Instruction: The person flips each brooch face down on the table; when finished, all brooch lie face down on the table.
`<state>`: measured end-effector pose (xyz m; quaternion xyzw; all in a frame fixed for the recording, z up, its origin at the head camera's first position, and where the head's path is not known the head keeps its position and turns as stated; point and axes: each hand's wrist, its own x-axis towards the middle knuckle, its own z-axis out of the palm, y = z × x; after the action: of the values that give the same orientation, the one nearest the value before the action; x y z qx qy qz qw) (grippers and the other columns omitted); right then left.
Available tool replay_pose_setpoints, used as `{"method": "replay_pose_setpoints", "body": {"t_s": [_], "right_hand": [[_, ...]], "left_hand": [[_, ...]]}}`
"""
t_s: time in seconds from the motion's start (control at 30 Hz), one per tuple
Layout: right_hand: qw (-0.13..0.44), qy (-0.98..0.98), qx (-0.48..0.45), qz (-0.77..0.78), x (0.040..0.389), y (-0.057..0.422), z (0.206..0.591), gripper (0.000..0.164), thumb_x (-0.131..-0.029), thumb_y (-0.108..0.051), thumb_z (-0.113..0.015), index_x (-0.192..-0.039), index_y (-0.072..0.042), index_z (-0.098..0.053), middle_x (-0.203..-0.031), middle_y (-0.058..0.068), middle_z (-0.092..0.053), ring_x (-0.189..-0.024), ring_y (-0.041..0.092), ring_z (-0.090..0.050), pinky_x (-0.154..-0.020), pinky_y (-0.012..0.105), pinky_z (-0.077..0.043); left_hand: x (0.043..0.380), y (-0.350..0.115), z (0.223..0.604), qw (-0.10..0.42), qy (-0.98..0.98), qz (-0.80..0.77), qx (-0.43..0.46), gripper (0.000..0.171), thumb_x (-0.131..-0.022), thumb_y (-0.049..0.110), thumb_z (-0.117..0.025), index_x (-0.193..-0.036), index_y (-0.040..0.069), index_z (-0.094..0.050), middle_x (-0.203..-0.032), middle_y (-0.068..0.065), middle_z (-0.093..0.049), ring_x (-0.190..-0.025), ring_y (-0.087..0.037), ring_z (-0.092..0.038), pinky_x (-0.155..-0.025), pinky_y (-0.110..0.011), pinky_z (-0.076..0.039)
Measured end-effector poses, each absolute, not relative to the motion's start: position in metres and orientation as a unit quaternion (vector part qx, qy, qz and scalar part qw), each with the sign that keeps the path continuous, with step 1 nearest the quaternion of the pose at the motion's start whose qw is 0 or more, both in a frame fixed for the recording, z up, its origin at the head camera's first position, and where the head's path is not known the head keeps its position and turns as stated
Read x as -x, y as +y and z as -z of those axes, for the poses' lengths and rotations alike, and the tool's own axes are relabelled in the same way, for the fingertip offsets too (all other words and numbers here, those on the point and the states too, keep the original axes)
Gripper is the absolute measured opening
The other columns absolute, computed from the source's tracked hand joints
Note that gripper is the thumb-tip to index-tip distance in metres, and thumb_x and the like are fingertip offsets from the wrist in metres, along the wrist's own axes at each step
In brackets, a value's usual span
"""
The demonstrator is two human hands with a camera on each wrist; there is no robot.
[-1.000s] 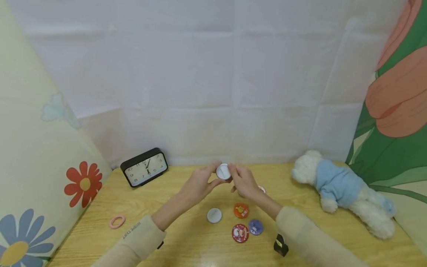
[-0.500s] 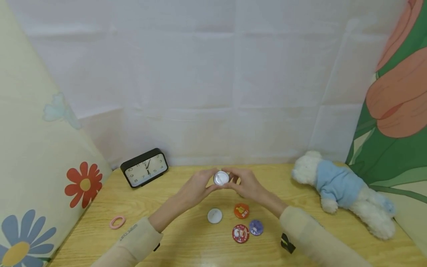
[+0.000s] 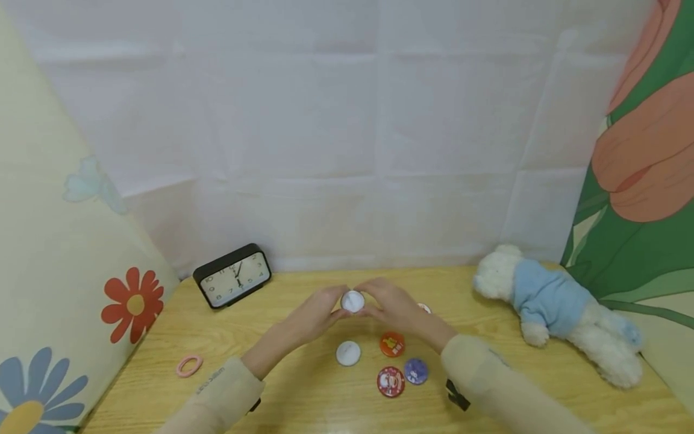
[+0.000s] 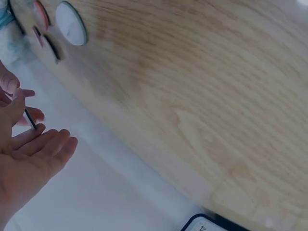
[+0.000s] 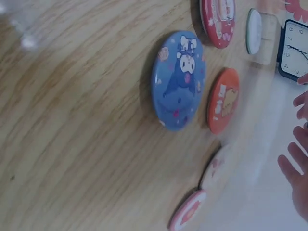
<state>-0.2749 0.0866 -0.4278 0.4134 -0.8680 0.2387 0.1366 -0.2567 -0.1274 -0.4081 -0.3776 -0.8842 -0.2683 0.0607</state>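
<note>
The left hand and the right hand pinch a round badge between them, up off the table. The head view shows its flat white side, but the left wrist view shows only its thin dark edge. The right wrist view shows a pink badge and a pale badge close together; in the head view, the right arm hides most of that pair.

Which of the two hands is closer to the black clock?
Left. The left hand is to the right of the clock, holding one side of a round badge; the right hand is farther right, at the badge's opposite side.
</note>
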Motion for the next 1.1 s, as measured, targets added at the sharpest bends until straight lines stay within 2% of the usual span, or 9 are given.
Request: {"method": "replay_pose_setpoints", "body": {"t_s": [0.13, 0.3, 0.47, 0.7, 0.9, 1.0, 1.1], "right_hand": [[0.104, -0.884, -0.401, -0.215, 0.280, 0.077, 0.438, 0.039, -0.087, -0.022, -0.074, -0.120, -0.004, -0.063, -0.120, 0.010, -0.064, -0.117, 0.027, -0.056, -0.102, 0.040, -0.046], [0.078, -0.902, -0.386, -0.176, 0.284, 0.064, 0.448, 0.037, -0.087, -0.027, -0.073, -0.115, -0.005, -0.065, -0.115, 0.009, -0.065, -0.113, 0.026, -0.057, -0.099, 0.039, -0.047], [0.062, -0.914, -0.375, -0.139, 0.284, 0.059, 0.454, 0.035, -0.088, -0.029, -0.072, -0.114, -0.007, -0.066, -0.114, 0.008, -0.065, -0.111, 0.025, -0.057, -0.096, 0.038, -0.048], [0.065, -0.914, -0.391, -0.083, 0.284, 0.058, 0.461, 0.032, -0.090, -0.028, -0.070, -0.114, -0.007, -0.066, -0.118, 0.009, -0.063, -0.115, 0.026, -0.054, -0.096, 0.039, -0.048], [0.062, -0.910, -0.402, -0.077, 0.280, 0.062, 0.462, 0.035, -0.093, -0.029, -0.067, -0.119, -0.006, -0.066, -0.124, 0.012, -0.061, -0.118, 0.027, -0.054, -0.097, 0.039, -0.048], [0.072, -0.903, -0.413, -0.092, 0.280, 0.069, 0.457, 0.033, -0.094, -0.026, -0.065, -0.120, -0.005, -0.065, -0.121, 0.012, -0.062, -0.116, 0.027, -0.055, -0.097, 0.040, -0.049], [0.092, -0.902, -0.405, -0.116, 0.282, 0.082, 0.448, 0.027, -0.095, -0.022, -0.065, -0.117, -0.006, -0.066, -0.115, 0.011, -0.064, -0.110, 0.027, -0.058, -0.094, 0.039, -0.051]], "left_hand": [[0.260, -0.131, 0.419, 0.044, -0.894, 0.257, 0.364, 0.019, -0.090, 0.005, -0.068, -0.105, -0.003, -0.061, -0.096, -0.008, -0.065, -0.092, -0.022, -0.063, -0.080, -0.038, -0.054], [0.266, -0.137, 0.432, 0.023, -0.905, 0.249, 0.345, 0.019, -0.090, 0.009, -0.070, -0.101, -0.002, -0.060, -0.090, -0.006, -0.062, -0.084, -0.018, -0.060, -0.072, -0.035, -0.053], [0.273, -0.139, 0.449, 0.005, -0.912, 0.239, 0.334, 0.022, -0.088, 0.015, -0.072, -0.102, 0.000, -0.062, -0.091, -0.003, -0.061, -0.084, -0.016, -0.058, -0.072, -0.033, -0.051], [0.271, -0.138, 0.462, 0.008, -0.919, 0.216, 0.330, 0.031, -0.087, 0.016, -0.074, -0.107, -0.004, -0.061, -0.113, -0.023, -0.062, -0.101, -0.034, -0.063, -0.086, -0.046, -0.052], [0.266, -0.136, 0.462, 0.003, -0.921, 0.206, 0.331, 0.030, -0.088, 0.016, -0.073, -0.107, -0.004, -0.061, -0.113, -0.022, -0.062, -0.097, -0.031, -0.063, -0.082, -0.045, -0.053], [0.265, -0.136, 0.457, 0.001, -0.920, 0.201, 0.335, 0.026, -0.090, 0.017, -0.071, -0.104, -0.003, -0.060, -0.100, -0.016, -0.063, -0.086, -0.026, -0.062, -0.072, -0.039, -0.054], [0.266, -0.134, 0.450, -0.006, -0.922, 0.206, 0.328, 0.023, -0.092, 0.017, -0.069, -0.099, -0.002, -0.060, -0.082, -0.008, -0.059, -0.072, -0.020, -0.056, -0.061, -0.035, -0.049]]}}
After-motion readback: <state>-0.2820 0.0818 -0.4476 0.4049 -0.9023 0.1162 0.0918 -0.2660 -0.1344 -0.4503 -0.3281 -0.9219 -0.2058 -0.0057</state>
